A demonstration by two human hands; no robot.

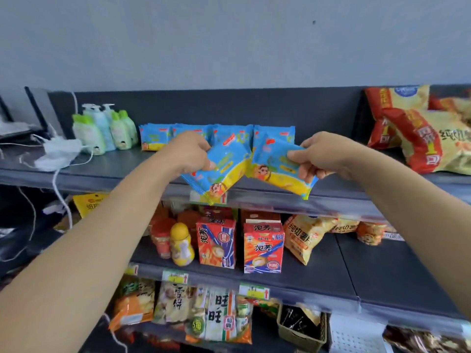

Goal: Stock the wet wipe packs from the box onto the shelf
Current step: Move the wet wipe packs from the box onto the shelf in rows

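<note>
My left hand [190, 155] grips a blue and yellow wet wipe pack [221, 171] by its top left corner, tilted over the front edge of the top shelf [114, 171]. My right hand [318, 156] pinches a second pack [277, 171] of the same kind by its right end. The two packs touch in the middle. Behind them a row of several matching packs [155, 137] stands against the shelf's dark back panel. The box is out of view.
Green and white pump bottles [104, 128] stand left of the row; large red and yellow snack bags [418, 133] lie at the right. White cables and a cloth [56, 154] sit at far left. Lower shelves hold red snack cartons [262, 247], a yellow bottle [181, 244] and bagged snacks.
</note>
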